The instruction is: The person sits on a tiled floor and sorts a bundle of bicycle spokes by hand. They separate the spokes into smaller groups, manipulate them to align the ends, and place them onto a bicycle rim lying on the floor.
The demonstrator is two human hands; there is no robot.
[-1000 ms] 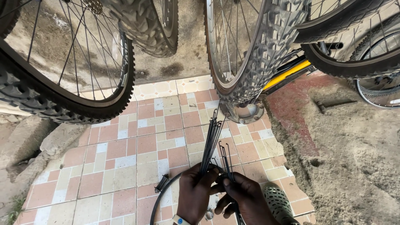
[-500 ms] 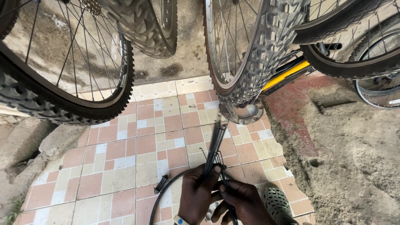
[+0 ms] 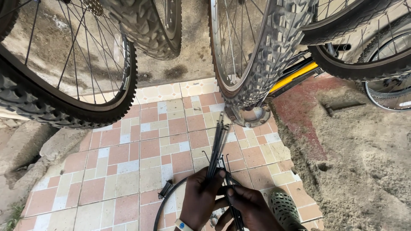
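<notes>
one bundle of thin dark spokes (image 3: pixel 219 145) stands nearly upright at the bottom middle of the view, over the tiled floor (image 3: pixel 128 162); its strands are too many and too close to count. the upper ends fan slightly toward a round metal hub flange (image 3: pixel 250 116) lying on the tiles, and a few bent ends stick out beside the bundle lower down. the left hand (image 3: pixel 201 199) wraps the bundle from the left, its grip pressed together around the spokes with the thumb up against them, and a pale band shows at the wrist. the right hand (image 3: pixel 246 205) sits just beside it, lower and to the right, fingers curled and pinching some of the same spokes near their lower part; how many it holds cannot be told. both hands come up from the bottom edge, knuckles toward the camera.

one thin black rim or tyre hoop (image 3: pixel 165 201) curves on the tiles under the left hand, partly hidden. one green perforated clog (image 3: pixel 284 209) rests just right of the right hand. further out, four knobbly bicycle wheels show along the top: one large wheel (image 3: pixel 85 98) at left, a second tyre (image 3: pixel 150 30) behind it, one wheel (image 3: pixel 265 64) in the middle, standing above the flange, and one more tyre (image 3: pixel 364 60) at right. one yellow frame tube (image 3: pixel 293 77) shows between the middle and right wheels. rough bare ground (image 3: pixel 364 162) lies right of the tiles.
</notes>
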